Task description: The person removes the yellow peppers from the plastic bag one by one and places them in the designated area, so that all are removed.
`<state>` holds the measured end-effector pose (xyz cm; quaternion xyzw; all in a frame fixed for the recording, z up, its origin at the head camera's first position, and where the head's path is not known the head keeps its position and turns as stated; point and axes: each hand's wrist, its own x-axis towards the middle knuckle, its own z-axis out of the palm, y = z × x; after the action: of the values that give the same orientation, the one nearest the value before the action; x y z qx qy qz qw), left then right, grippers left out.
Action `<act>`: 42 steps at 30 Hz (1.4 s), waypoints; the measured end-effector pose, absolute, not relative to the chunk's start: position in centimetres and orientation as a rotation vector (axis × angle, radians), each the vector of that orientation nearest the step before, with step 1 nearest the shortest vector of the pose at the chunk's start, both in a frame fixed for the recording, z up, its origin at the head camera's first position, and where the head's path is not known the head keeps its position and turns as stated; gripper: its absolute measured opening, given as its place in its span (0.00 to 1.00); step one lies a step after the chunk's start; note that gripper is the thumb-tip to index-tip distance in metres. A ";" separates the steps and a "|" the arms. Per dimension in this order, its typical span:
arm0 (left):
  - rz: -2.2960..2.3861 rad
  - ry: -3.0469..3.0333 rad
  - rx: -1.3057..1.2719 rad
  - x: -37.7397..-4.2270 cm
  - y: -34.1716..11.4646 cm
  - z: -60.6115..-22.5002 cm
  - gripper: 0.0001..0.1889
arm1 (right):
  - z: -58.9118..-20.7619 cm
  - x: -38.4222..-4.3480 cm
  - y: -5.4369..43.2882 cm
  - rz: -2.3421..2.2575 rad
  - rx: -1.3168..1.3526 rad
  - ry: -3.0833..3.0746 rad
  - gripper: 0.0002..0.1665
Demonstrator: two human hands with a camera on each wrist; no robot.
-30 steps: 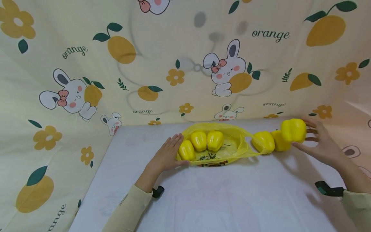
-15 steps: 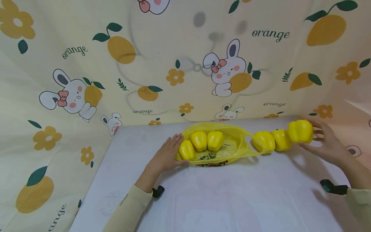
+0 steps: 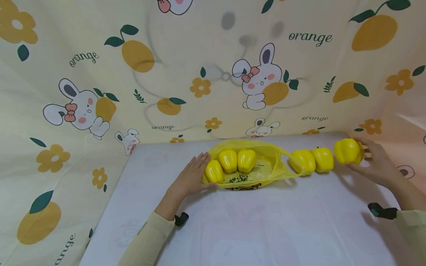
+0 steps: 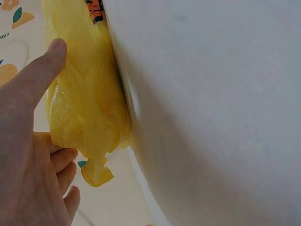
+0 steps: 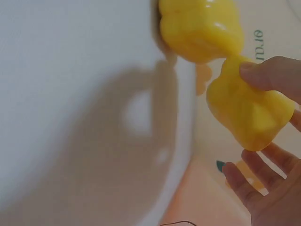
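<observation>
1. Right hand [image 3: 377, 162] pinches a pepper [image 3: 347, 151], three o'clock of the yellow bag [image 3: 277, 170].
2. Left hand [image 3: 190, 177], fingers straight, touches the bag at nine o'clock.
3. Step, seemingly: positioning this pepper; next needs steady fingers.

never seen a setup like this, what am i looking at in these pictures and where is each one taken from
There is no machine arm here, just a person's two bare hands. The wide picture comes from a camera on the person's head, looking forward and down; the two close-ups come from cameras worn on each wrist.

On the white surface lies an open yellow bag with three yellow peppers inside. Two more peppers sit to its right. The left hand touches the bag's left end, and the right hand holds a sixth pepper. A printed cloth hangs behind.
</observation>
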<state>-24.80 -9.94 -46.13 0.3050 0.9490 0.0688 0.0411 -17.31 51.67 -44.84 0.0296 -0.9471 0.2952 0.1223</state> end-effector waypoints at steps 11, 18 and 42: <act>0.238 2.900 0.941 -25.0 -10.0 -46.3 0.61 | -45.8 -17.7 52.3 0.801 0.027 -2.906 0.64; 0.234 2.902 0.955 -24.9 -10.1 -46.5 0.61 | -46.1 -17.8 52.4 0.801 -0.029 -2.989 0.68; 0.210 2.920 0.958 -25.1 -10.2 -46.7 0.61 | -46.1 -18.5 52.0 0.723 0.010 -3.062 0.66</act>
<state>-25.08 -10.17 -46.72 0.3108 0.9475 0.0682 0.0309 -18.45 52.03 -46.12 0.0032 -0.9732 0.2297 -0.0021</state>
